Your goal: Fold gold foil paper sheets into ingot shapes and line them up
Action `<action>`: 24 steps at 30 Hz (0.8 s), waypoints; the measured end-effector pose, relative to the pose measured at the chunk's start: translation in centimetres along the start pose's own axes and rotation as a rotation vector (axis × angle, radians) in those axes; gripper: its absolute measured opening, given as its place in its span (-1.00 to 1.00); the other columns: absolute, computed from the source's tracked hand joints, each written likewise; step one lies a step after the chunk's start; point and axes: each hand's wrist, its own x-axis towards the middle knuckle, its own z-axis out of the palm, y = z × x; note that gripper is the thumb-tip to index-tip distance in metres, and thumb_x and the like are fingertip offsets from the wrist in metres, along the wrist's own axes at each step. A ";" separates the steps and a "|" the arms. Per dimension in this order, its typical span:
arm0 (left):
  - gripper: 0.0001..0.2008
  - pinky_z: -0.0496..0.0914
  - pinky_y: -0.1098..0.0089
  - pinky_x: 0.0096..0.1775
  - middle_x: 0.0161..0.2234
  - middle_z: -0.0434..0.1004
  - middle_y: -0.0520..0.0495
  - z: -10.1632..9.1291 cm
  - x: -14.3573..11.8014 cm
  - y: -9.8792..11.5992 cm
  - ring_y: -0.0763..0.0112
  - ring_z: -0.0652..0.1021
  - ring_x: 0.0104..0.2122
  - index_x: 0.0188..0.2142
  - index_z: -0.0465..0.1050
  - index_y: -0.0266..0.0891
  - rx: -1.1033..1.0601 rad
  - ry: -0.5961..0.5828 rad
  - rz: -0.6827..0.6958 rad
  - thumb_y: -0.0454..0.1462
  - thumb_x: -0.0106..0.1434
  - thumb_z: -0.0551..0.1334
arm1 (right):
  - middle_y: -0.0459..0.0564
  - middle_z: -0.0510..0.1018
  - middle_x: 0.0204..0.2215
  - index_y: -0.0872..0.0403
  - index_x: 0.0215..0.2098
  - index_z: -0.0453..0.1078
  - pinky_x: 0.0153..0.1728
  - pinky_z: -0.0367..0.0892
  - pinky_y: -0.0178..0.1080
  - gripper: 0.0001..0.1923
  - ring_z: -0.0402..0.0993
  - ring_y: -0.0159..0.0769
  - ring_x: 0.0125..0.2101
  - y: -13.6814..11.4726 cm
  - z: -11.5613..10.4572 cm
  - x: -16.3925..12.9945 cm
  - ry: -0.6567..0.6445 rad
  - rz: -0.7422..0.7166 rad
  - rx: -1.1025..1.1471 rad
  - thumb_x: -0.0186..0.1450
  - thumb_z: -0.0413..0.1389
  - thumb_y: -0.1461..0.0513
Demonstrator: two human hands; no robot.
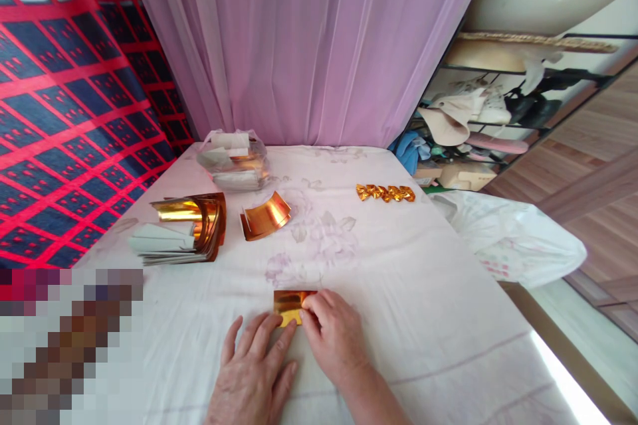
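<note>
A small sheet of gold foil paper (288,303) lies on the white cloth-covered table (399,292) near its front edge. My left hand (254,372) rests flat beside it, with fingertips pressing its lower edge. My right hand (333,335) pinches the sheet's right side between thumb and fingers. Farther back on the left, a curled stack of gold foil sheets (192,226) sits on pale paper, and a smaller curled gold stack (266,216) lies to its right. A row of folded gold pieces (385,192) rests at the back right.
A clear plastic bag with more sheets (234,159) stands at the back left. A pink curtain (309,40) hangs behind the table. A white plastic bag (513,239) lies off the right edge, beside a cluttered shelf (478,126). A pixelated patch covers the lower left.
</note>
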 end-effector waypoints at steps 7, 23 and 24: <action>-0.59 -0.06 0.18 0.25 -0.02 0.53 -0.04 0.4 -0.3 -0.3 0.23 0.41 0.03 0.09 0.43 -0.13 0.000 0.062 0.044 -0.13 0.27 0.17 | -0.14 0.46 -0.47 0.02 -0.43 0.31 -0.35 0.08 -0.29 -0.87 0.38 -0.34 -0.39 0.0 -0.2 0.1 0.019 -0.012 0.006 0.25 0.10 0.34; -0.61 0.19 0.19 0.10 -0.02 0.52 -0.14 0.7 -0.5 -0.4 0.20 0.45 -0.01 0.05 0.43 -0.25 -0.060 0.108 0.060 -0.17 0.27 0.15 | -0.13 0.47 -0.46 0.03 -0.45 0.33 -0.37 0.11 -0.29 -0.87 0.39 -0.36 -0.40 -0.1 -0.5 0.1 0.004 0.010 0.017 0.24 0.10 0.35; -0.60 0.20 0.20 0.10 -0.03 0.52 -0.14 0.8 -0.5 -0.6 0.21 0.45 -0.02 0.05 0.43 -0.26 -0.060 0.111 0.075 -0.16 0.26 0.16 | -0.13 0.46 -0.47 0.03 -0.45 0.33 -0.37 0.11 -0.30 -0.86 0.38 -0.36 -0.41 -0.2 -0.5 0.1 0.005 0.016 0.027 0.24 0.09 0.35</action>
